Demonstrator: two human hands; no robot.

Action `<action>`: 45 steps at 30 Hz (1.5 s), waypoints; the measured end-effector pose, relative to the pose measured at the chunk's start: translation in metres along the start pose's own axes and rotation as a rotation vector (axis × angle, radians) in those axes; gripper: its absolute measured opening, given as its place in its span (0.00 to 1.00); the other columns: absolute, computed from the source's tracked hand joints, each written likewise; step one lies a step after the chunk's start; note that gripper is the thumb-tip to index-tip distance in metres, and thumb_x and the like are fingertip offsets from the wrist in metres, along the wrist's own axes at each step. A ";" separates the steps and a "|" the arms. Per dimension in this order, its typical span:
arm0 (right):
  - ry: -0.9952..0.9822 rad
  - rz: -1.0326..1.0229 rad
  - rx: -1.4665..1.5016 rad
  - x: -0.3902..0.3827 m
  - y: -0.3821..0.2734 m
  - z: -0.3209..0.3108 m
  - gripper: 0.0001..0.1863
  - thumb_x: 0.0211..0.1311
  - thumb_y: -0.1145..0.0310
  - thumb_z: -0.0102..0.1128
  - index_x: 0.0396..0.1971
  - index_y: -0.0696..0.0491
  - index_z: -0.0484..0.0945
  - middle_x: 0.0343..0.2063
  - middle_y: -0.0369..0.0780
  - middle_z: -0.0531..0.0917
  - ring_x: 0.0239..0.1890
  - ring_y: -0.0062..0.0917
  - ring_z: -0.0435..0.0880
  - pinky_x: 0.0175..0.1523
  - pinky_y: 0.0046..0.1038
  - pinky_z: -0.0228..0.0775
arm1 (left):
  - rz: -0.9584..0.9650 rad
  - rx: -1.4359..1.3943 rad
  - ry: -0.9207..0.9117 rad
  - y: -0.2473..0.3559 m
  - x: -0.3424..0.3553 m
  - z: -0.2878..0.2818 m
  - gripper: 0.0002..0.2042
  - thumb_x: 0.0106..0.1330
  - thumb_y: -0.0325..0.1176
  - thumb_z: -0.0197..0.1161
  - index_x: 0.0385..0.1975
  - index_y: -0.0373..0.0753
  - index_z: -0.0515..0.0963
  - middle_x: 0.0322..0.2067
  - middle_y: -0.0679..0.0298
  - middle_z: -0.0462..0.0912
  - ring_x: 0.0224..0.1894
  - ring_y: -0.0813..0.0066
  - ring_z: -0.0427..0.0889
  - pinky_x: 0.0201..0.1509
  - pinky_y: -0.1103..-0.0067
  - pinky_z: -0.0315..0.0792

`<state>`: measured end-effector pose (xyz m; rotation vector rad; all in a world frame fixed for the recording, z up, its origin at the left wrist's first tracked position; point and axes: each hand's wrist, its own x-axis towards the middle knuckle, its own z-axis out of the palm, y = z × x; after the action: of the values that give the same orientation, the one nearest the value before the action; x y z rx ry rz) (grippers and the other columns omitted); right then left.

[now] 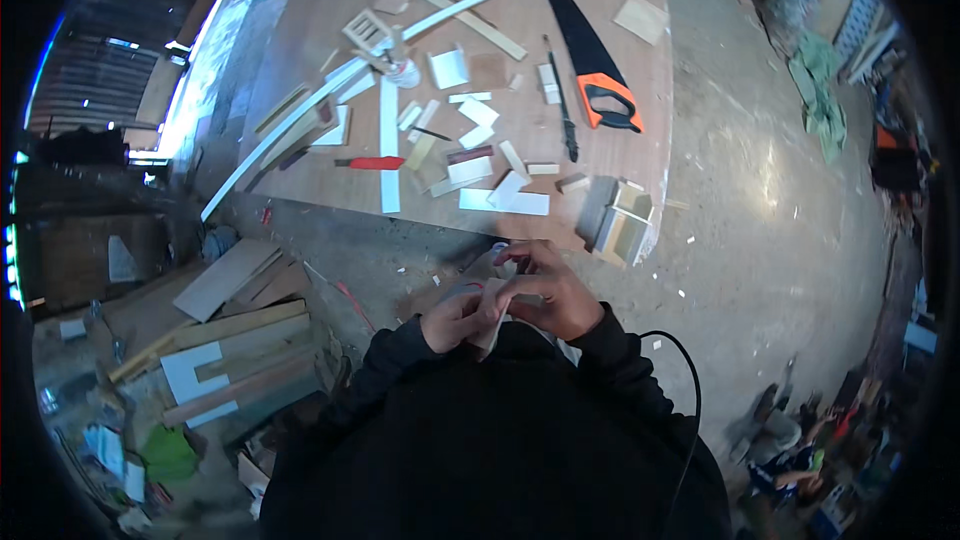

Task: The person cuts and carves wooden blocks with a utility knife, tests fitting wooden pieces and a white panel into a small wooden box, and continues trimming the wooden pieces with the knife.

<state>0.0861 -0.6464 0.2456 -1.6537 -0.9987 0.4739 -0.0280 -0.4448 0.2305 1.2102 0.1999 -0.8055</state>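
Close to my body, in front of the table's near edge, my left hand (452, 322) and my right hand (558, 298) come together. Between them is a thin, flat, pale piece (491, 332) that looks like wood, seen nearly edge-on. My left fingers pinch it from the left side. The right hand's fingers are curled, with the thumb and fingertips meeting at the piece's upper end; part of the grip is hidden. Nearest to the hands on the table is a small box-like wooden model (625, 225), at the near right corner.
The wooden table (330, 0) carries a handsaw (590, 60) with an orange and black handle, a narrow dark tool (563, 110), a red-handled tool (372, 163), long strips (389, 145) and several small offcuts. Boards (235, 280) lie on the floor at left. A black cable (695, 380) hangs at right.
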 end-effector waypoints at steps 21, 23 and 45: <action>0.021 0.157 0.124 0.216 -0.073 0.242 0.15 0.59 0.73 0.63 0.48 0.53 0.79 0.33 0.38 0.80 0.34 0.22 0.78 0.41 0.22 0.68 | 0.666 -0.564 0.217 -0.014 -0.226 -0.229 0.14 0.76 0.38 0.45 0.48 0.31 0.67 0.24 0.58 0.76 0.24 0.70 0.80 0.27 0.78 0.74; -0.033 0.140 0.039 0.227 -0.083 0.266 0.14 0.60 0.73 0.61 0.47 0.52 0.80 0.32 0.39 0.80 0.33 0.24 0.80 0.39 0.23 0.70 | 0.577 -0.204 0.505 -0.012 -0.238 -0.253 0.13 0.75 0.36 0.45 0.47 0.30 0.67 0.28 0.58 0.77 0.25 0.70 0.82 0.29 0.78 0.75; -0.063 0.525 -1.043 0.327 0.155 0.306 0.22 0.51 0.53 0.65 0.49 0.31 0.77 0.51 0.33 0.76 0.53 0.40 0.72 0.55 0.48 0.63 | 0.758 -0.608 0.416 0.007 -0.262 -0.324 0.19 0.77 0.48 0.33 0.43 0.39 0.66 0.13 0.58 0.72 0.20 0.58 0.81 0.33 0.62 0.76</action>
<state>0.1029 -0.2105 0.0610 -2.8883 -0.8919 0.3504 -0.1229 -0.0392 0.2568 0.7563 0.2738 0.1790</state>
